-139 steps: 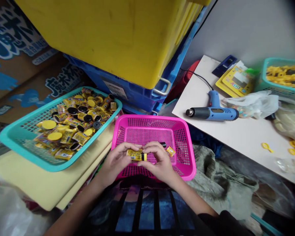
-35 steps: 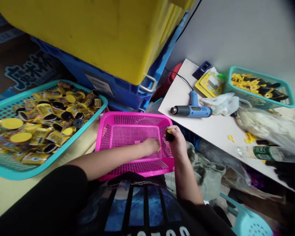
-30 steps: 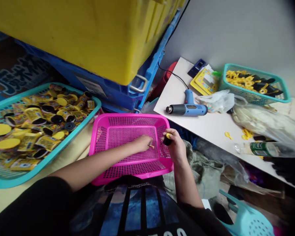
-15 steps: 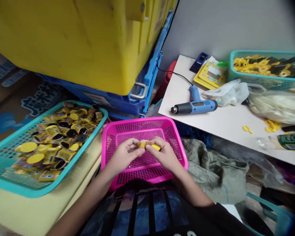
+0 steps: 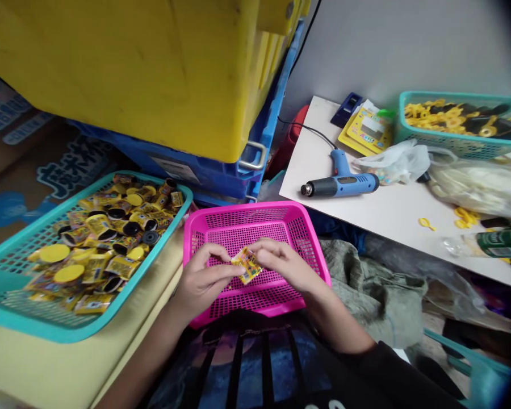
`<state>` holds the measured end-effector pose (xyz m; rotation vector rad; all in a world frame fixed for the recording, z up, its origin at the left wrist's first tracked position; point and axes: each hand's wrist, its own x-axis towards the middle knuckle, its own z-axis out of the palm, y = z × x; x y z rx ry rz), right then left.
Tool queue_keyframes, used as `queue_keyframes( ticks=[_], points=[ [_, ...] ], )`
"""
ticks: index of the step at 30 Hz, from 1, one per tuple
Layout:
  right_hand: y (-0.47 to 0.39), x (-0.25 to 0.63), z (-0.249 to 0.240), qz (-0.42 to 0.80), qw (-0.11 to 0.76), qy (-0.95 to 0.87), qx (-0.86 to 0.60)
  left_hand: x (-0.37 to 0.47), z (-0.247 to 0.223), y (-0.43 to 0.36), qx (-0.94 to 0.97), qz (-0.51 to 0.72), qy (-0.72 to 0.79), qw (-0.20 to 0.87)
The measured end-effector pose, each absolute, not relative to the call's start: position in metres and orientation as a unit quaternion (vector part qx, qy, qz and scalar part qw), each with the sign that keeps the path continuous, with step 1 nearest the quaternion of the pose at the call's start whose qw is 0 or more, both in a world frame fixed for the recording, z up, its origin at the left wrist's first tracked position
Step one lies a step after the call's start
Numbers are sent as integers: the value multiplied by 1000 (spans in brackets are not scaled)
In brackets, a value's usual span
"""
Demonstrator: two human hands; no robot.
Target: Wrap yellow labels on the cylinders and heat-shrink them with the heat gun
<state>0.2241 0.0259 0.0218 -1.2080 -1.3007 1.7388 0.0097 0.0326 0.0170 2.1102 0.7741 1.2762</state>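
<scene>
A small yellow printed packet (image 5: pixel 247 266) is held between my two hands, above the pink mesh basket (image 5: pixel 255 309). My left hand (image 5: pixel 206 278) pinches the packet's left edge between thumb and fingers. At its upper right edge, my right hand (image 5: pixel 281 261) grips it with the fingertips. The printed face of the packet is turned up. To the left, a teal basket (image 5: pixel 68 332) holds many yellow printed containers, some with black openings, and round yellow lids (image 5: pixel 68 274).
A blue heat gun (image 5: pixel 344 186) lies on the white table (image 5: pixel 392 221) at the right, near plastic bags, yellow cards and a bottle (image 5: pixel 500 244). Behind them stands a teal basket of yellow and black parts. A yellow bin (image 5: pixel 153 79) sits on blue crates.
The yellow item between my hands now shows flat, its printed face visible. My left hand has shifted slightly down and its fingers are more extended. The view has moved slightly.
</scene>
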Motion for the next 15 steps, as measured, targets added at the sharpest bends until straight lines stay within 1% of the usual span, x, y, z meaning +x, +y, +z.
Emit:
queue_keyframes(
  ticks=[2,3,6,8,11,15],
  points=[
    [29,216,22,673,318,-479,-466,11,17,28,756,488,325,292],
    [29,212,21,677,324,-464,-470,14,17,26,720,498,359,324],
    [29,201,13,690,357,-417,-472,25,19,19,564,504,449,476],
    [27,196,10,694,367,-399,-474,32,19,18,471,495,481,549],
    [25,195,12,695,362,-397,-478,36,19,22,405,472,511,593],
    [24,199,15,686,345,-422,-482,35,24,25,394,438,501,635]
  ],
)
